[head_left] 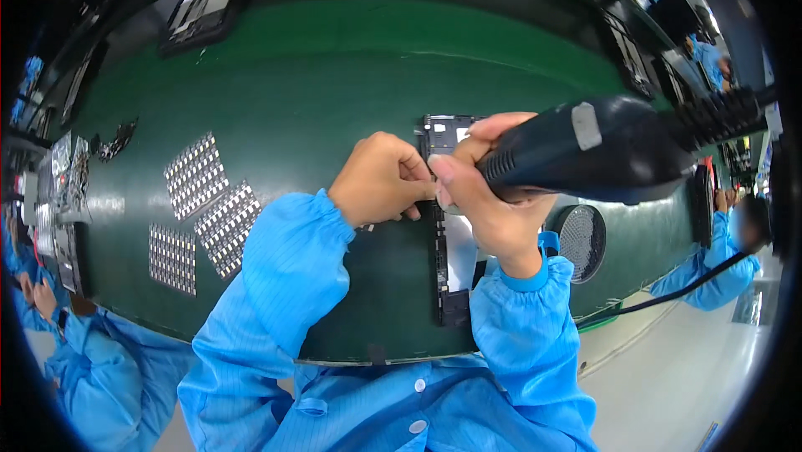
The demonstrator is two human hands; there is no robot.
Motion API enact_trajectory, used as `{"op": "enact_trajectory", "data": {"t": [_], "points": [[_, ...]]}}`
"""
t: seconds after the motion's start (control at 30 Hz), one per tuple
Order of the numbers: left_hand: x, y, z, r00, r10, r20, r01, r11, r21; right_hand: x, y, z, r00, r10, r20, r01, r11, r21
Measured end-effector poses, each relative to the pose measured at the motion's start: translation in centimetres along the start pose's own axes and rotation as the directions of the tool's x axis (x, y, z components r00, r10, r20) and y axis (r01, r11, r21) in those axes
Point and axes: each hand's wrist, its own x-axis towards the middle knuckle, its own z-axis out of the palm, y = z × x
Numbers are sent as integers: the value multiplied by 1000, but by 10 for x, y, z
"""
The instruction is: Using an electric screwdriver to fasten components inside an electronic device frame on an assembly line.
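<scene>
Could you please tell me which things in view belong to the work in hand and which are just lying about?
Apparently in use:
black-framed panel, at the left hand and right hand
black corded tool, by the right hand

Apparently lying about, untouched:
three gridded sheets, left
round dish, right
small dark piece, far left

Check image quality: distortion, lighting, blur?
Head view: fisheye bows the edge of the green table, corners fall to black; head view: floor bright at lower right; head view: co-worker's head at right blurred, left hand fairly sharp, black handheld tool hiding part of right hand.
</scene>
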Motion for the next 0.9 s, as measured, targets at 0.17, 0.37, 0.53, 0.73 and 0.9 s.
{"op": "enact_trajectory", "data": {"t": [0.17,0.37,0.53,0.73,0.9], "points": [[0,2,5,998,-60,-3,60,998,-7,-2,-25,-43,972,-87,-219,102,993,58],[-6,4,4,995,-92,-40,93,996,0,-35,-49,-135,886,-109,-450,174,979,104],[-5,24,8,995,-22,-97,23,1000,9,-68,-32,-175,823,-97,-560,113,994,-6],[-1,19,10,999,-34,38,31,996,79,-72,-25,-176,835,-47,-548,53,999,-5],[-3,19,13,998,-7,66,2,997,80,-67,-26,-176,838,-36,-544,35,999,-12]]}}
